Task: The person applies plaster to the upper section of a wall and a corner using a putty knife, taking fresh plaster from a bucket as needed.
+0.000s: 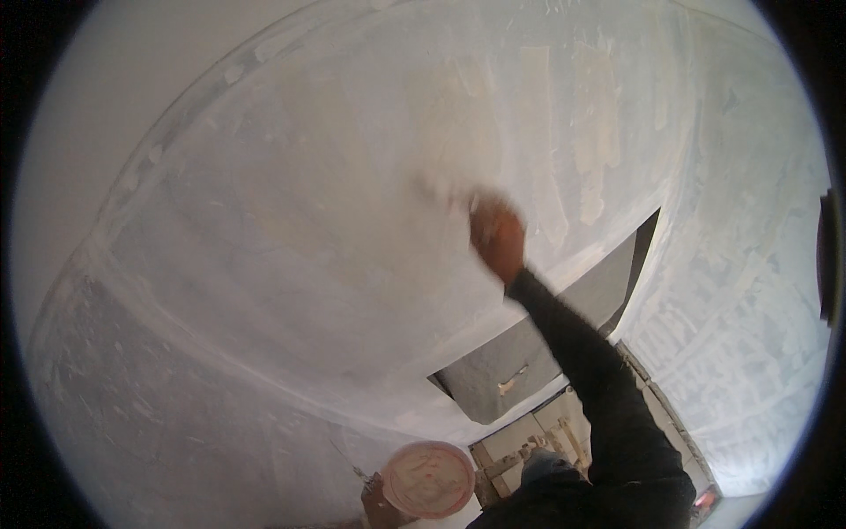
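My right hand (498, 234), at the end of a dark sleeve, is raised in front of a large grey-white plastered surface (352, 176). Its fingers are closed around a tool (438, 189) smeared by motion; its shape suggests a putty knife, held at the surface left of the hand. Cream strips of filler (599, 123) show to the right, and a broader cream patch (454, 115) lies just beyond the tool. Low in the picture is a round pinkish bucket (427, 480) with pale paste inside. My left hand is out of view.
Below my right forearm, a long rectangular opening (520, 361) cuts through the plaster, showing grey behind it. Pale floor tiles (520, 436) with scattered debris lie further down. Another whitish wall (749, 379) rises on the right. A dark object (827, 260) stands at the far right edge.
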Demonstrator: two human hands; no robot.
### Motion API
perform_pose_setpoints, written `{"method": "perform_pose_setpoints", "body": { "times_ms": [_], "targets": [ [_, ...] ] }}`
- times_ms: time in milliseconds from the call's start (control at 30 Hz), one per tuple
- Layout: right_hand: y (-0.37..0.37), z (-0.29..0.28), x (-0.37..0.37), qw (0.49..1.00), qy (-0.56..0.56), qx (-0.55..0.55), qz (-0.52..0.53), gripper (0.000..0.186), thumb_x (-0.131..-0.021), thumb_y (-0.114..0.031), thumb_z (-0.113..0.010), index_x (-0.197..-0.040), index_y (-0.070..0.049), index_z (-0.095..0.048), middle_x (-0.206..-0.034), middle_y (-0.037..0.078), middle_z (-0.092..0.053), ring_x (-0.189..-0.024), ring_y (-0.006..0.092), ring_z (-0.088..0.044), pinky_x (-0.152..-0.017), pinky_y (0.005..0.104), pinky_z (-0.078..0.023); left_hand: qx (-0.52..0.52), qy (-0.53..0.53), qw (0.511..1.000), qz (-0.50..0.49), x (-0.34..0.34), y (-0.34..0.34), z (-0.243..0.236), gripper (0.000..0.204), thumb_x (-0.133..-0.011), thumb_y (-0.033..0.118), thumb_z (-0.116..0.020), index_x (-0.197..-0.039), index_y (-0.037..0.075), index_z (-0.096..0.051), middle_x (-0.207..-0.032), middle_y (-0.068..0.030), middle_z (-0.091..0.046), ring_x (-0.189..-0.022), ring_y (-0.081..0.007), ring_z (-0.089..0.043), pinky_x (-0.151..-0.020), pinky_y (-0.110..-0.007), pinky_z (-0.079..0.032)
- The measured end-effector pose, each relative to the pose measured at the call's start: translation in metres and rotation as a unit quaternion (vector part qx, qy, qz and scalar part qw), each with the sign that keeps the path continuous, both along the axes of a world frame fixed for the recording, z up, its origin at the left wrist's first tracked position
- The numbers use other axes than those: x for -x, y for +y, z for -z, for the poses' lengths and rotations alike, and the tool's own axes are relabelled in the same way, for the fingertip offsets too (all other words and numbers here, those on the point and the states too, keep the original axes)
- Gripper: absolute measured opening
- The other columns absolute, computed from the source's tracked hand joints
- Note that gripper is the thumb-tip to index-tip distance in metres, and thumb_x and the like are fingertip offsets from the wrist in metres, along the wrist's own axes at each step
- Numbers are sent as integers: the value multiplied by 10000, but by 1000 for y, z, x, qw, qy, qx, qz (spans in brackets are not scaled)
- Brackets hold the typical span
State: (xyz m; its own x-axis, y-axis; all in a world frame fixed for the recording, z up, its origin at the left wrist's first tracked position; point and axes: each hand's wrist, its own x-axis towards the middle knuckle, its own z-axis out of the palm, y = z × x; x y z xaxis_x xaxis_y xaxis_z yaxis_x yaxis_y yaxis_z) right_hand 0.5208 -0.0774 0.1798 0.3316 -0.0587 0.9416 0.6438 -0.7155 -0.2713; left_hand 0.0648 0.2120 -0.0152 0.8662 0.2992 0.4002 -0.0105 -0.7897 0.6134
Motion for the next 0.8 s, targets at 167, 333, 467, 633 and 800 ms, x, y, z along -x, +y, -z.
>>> {"method": "perform_pose_setpoints", "body": {
  "times_ms": [167, 333, 467, 633, 800],
  "targets": [
    [-78, -223, -47, 949, -289, -22, 125, 191, -849, -100, -665, -1038, -72, -674, -987, 115, -675, -854, 288, -646, -725, 385, -541, -22, 6, 1000, -8, 3, 8, 3, 322, -934, 227, -511, -1067, -31, -651, -989, -189, -685, -919, -344, -649, -830, -433, -516],
    [-67, -192, -60, 972, -194, 93, 98, 218, -838, -115, -671, -1054, -89, -683, -1024, 106, -683, -870, 278, -650, -739, 374, -545, 480, 49, 868, -114, -16, -33, -38, 366, -965, 311, -495, -912, -36, -598, -775, -78, -649, -691, -163, -625, -608, -316, -504],
    [-33, -22, -21, 988, -78, 131, -11, 394, -719, 6, -667, -1087, -135, -691, -1205, 90, -636, -1122, 313, -593, -897, 449, -483, 517, 70, 847, -101, -19, -44, -67, 380, -970, 321, -504, -953, -50, -585, -826, -95, -659, -733, -169, -639, -625, -326, -521],
    [17, 222, 34, 976, 160, 106, -104, 277, -806, -55, -619, -1077, -89, -668, -1230, 138, -596, -1144, 348, -561, -945, 489, -444, -244, 30, 967, 59, -8, -20, -39, 395, -944, 331, -506, -1158, 12, -596, -1052, -210, -656, -906, -378, -647, -766, -460, -522],
    [62, 259, 66, 982, 177, -41, -52, 205, -806, -45, -612, -1007, -62, -650, -1105, 157, -637, -1034, 352, -602, -854, 466, -489, -281, 102, 945, 133, -3, -4, -42, 432, -754, 374, -712, -1036, 47, -678, -969, -167, -691, -896, -376, -641, -836, -495, -495]
  ]
}}
